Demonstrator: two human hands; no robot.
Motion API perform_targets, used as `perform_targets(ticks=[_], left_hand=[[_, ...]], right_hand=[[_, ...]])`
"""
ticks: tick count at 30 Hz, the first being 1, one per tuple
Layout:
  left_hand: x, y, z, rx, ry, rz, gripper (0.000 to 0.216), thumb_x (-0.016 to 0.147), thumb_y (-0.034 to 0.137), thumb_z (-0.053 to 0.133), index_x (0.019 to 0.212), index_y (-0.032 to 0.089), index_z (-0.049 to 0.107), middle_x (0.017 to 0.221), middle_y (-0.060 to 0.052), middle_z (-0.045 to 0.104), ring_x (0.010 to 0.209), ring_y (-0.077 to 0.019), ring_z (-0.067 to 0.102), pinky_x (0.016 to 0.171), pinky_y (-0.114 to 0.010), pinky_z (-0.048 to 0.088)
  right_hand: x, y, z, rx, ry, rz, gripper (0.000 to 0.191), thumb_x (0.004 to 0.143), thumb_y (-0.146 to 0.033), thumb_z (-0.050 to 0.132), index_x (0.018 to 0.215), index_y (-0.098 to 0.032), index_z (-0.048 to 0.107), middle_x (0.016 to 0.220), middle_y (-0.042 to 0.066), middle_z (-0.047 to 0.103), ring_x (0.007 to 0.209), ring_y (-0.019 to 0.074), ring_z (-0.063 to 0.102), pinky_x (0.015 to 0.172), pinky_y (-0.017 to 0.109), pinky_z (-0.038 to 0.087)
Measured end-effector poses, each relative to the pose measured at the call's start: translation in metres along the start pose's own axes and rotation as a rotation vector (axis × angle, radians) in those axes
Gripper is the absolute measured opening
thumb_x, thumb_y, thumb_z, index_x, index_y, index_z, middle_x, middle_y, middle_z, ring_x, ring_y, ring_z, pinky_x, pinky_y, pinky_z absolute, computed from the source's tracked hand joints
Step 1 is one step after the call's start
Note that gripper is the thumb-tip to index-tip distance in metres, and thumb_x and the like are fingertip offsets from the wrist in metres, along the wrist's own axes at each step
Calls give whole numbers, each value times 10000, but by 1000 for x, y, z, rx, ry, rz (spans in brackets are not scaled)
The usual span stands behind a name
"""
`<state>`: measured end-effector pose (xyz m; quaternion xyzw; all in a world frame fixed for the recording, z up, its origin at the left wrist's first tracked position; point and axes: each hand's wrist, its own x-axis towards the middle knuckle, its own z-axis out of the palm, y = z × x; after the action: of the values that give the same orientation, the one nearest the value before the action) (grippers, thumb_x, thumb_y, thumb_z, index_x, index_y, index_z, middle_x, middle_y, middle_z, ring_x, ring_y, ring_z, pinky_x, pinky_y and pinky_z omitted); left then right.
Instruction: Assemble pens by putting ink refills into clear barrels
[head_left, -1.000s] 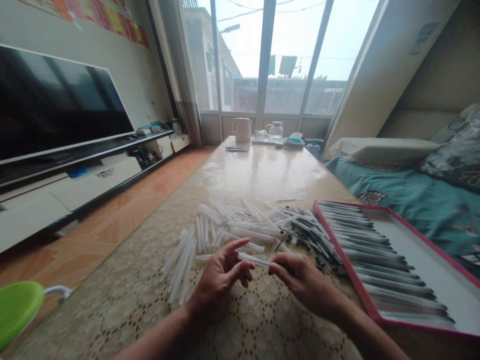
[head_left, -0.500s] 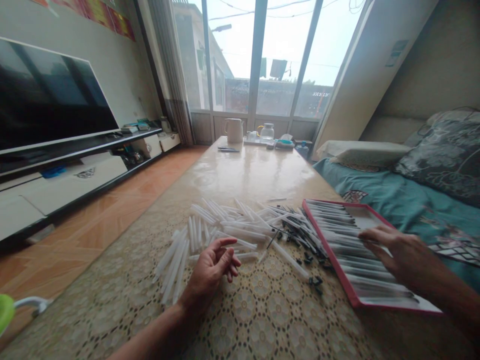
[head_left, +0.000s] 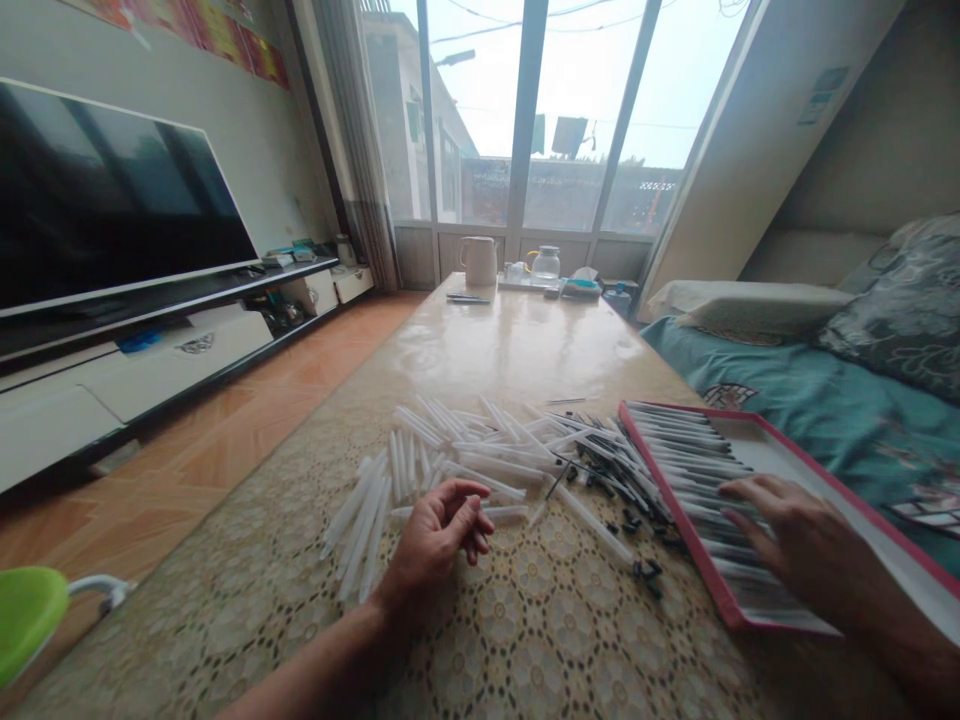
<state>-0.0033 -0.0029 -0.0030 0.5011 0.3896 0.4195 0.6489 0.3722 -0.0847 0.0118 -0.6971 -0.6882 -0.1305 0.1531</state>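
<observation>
My left hand (head_left: 444, 527) is raised over the patterned tablecloth with loosely curled, parted fingers and nothing seen in them. Just beyond it spreads a pile of white translucent tubes (head_left: 504, 466). Right of the pile lie thin dark rods (head_left: 634, 470) and small black caps (head_left: 646, 572). A shallow red-rimmed box (head_left: 711, 585) on the right contains a row of filled tubes with dark tips (head_left: 686, 440). Over that row, my right hand (head_left: 787, 520) has its fingers stretched out and thumb apart. Its fingertips seem to touch the tubes; the contact is partly hidden.
At the table's far end stand a beige jug (head_left: 478, 262), a glass pitcher (head_left: 546, 263) and a tissue pack (head_left: 581, 285). A sofa with a teal cover (head_left: 757, 370) runs along the right. A green stool (head_left: 31, 620) shows at the lower left.
The view has swung slightly left, so things appear shifted right. My right hand has moved a little toward the near part of the box row. My left hand keeps its pose.
</observation>
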Motion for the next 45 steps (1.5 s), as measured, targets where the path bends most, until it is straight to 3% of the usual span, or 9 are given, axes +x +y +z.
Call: perform_targets(ticks=[4,8,18,25,31,34,38,41,45], left_hand=[[-3,-2,2,61,-37,-3,216,756,360,646,827,159,615,611,-3,638,478,-102,552,445,-208,413],[-6,-4,1,81,-83,7,153,767,315,632,813,170,623,610,-3,631,485,-101,550,449,-213,400],[-4,-8,2,74,-114,-6,178,783,326,618,830,155,606,624,-8,625,472,-86,534,436,-198,390],[-8,-3,5,-16,-181,-5,241,738,338,686,858,131,662,649,-19,631,513,-107,586,494,-231,462],[-2,-8,3,-234,-283,-89,345,739,341,694,1017,138,661,716,-43,676,514,-104,602,490,-218,471],[-1,-5,0,-351,-197,-94,289,755,342,677,928,110,681,683,-43,668,487,-82,570,456,-186,433],[-3,5,-1,-391,150,-16,260,750,370,670,814,120,640,608,-23,654,478,-92,562,444,-180,415],[-4,8,-3,-352,369,55,278,774,423,618,790,148,583,541,-1,632,423,-96,530,403,-183,393],[-3,6,-6,-350,432,65,303,780,450,590,798,150,552,519,0,625,393,-97,508,375,-181,374]], right_hand=[[26,-77,-2,204,-102,-102,191,870,-279,436,857,-215,615,857,62,635,735,186,606,647,295,438],[38,-133,14,28,-147,-162,71,779,-222,527,746,-207,589,720,32,611,681,189,592,574,270,385],[39,-133,20,-15,-186,-93,62,789,-219,516,735,-206,544,741,39,645,707,215,631,565,280,367],[50,-159,-11,308,-87,102,78,826,-276,510,775,-220,528,602,-12,607,555,171,591,494,255,331],[40,-206,1,793,-115,-120,102,870,-255,488,826,-198,560,729,3,624,622,131,564,573,235,405],[40,-213,8,875,-133,-154,158,891,-277,476,811,-197,587,756,6,630,673,132,571,615,236,420],[55,-202,17,767,-135,-107,183,911,-247,431,904,-192,606,822,30,634,728,148,576,649,258,435],[69,-202,24,563,-178,-276,297,859,-96,454,1101,-226,567,978,49,625,885,171,559,767,299,426],[81,-223,32,296,-207,-505,360,836,-43,479,1088,-279,582,980,35,619,912,185,526,815,335,385]])
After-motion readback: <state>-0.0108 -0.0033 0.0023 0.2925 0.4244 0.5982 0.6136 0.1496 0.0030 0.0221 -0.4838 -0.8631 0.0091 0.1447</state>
